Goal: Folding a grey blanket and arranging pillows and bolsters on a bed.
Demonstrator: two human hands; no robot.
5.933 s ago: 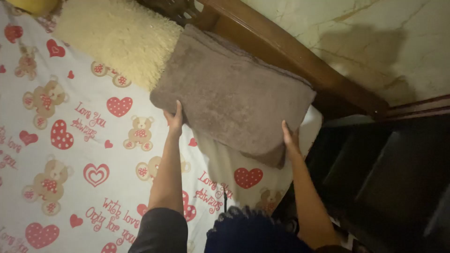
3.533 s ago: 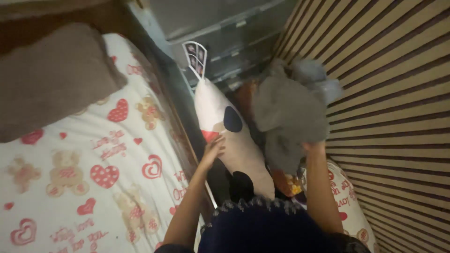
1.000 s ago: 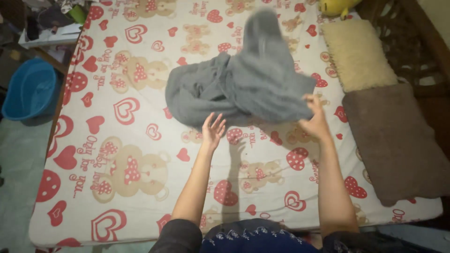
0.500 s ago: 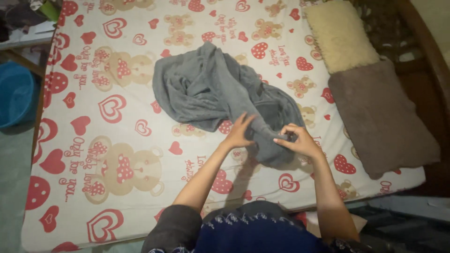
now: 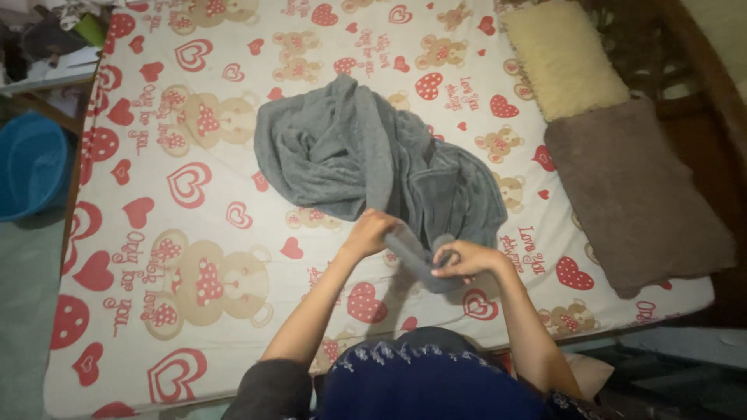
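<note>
Bed (image 5: 156, 233) with heart-and-bear sheet, grey blanket (image 5: 366, 155) crumpled at its middle, brown pillow (image 5: 638, 194) and cream pillow (image 5: 564, 58) at the right, left hand (image 5: 372, 232) and right hand (image 5: 463, 258) with fingers closed on the blanket's near edge

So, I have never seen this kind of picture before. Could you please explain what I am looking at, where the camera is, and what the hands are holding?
There is no machine here. One camera sits on a person's head and looks down at their own two bare hands. They stand at a bed covered by a white sheet printed with red hearts and teddy bears. A crumpled grey fleece blanket lies on it. The left hand and right hand both have a grip on its near edge. At the right lie a folded brown towel and a cream fluffy cushion. A blue plastic tub stands on the floor at the left.
</note>
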